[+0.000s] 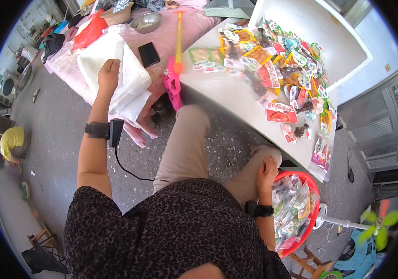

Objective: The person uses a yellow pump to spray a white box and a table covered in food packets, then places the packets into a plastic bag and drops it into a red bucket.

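My left hand (109, 74) is closed over a stack of white plastic bags (127, 76) on the pink-covered table, its fingers apparently pinching the bag at the top; the fingertips are partly hidden. My right hand (267, 171) lies on my right knee, fingers stretched out and holding nothing. Close beside it, a red basket (317, 186) is full of small clear snack packets (292, 209). Many colourful snack packets (273, 69) are heaped on the white tabletop (227, 90) in front of me, and some lie near its edge.
A black phone (149, 54), a metal bowl (146, 22) and a yellow stick-like object (179, 39) rest on the pink cloth (164, 37). A white foam box (310, 16) stands behind the packets. At right is a fan (379, 223). A person in yellow (13, 141) bends down far left.
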A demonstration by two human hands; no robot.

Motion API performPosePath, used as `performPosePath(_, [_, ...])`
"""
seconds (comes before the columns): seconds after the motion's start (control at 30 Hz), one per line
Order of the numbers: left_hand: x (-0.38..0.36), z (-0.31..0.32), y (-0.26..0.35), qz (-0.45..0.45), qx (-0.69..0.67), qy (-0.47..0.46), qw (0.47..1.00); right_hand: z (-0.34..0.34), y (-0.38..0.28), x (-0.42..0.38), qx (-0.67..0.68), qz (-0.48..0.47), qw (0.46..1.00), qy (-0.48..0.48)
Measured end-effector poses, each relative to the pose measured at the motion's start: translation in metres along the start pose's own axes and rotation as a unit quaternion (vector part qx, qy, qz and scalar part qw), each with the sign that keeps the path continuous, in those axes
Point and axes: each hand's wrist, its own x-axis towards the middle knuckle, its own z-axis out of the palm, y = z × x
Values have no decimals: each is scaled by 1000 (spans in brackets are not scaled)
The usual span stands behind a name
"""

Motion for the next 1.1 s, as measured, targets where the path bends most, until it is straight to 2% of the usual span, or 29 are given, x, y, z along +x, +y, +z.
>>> performPosePath(0.1, [-31,25,57,-70,-201,-137,967,-6,-5,6,101,32,994,18])
performPosePath(0.17, [-64,48,84,-41,-161,-197,966,-2,-22,11,184,101,978,13])
performPosePath(0.2, [-82,63,88,-70,-209,-227,949,4,-27,12,225,146,963,3])
performPosePath(0.27, [-114,92,86,-43,-186,-290,938,5,-49,23,342,175,923,-30])
performPosePath(0.33, [-148,118,87,-54,-167,-320,931,11,-72,35,429,149,889,-53])
performPosePath(0.4, [-177,138,85,-34,-177,-348,920,17,-91,44,502,200,835,-102])
performPosePath(0.47, [-201,153,84,-73,-214,-378,898,22,-109,54,567,252,769,-155])
performPosePath(0.57, [-216,158,89,-171,-261,-446,839,28,-122,60,604,270,724,-195])
performPosePath(0.6, [-218,158,89,-211,-275,-470,812,34,-122,59,578,278,740,-201])
performPosePath(0.7, [-220,162,83,-299,-347,-482,747,41,-116,54,656,323,656,-190])
performPosePath(0.8, [-217,161,78,-272,-338,-544,718,50,-107,49,678,328,624,-206])
performPosePath(0.9, [-219,160,84,-282,-307,-535,735,46,-107,50,703,313,598,-223])
performPosePath(1.0, [-221,162,90,-284,-271,-536,747,39,-114,54,666,327,635,-213])
performPosePath(1.1, [-227,166,85,-270,-282,-530,753,40,-115,54,686,342,607,-209])
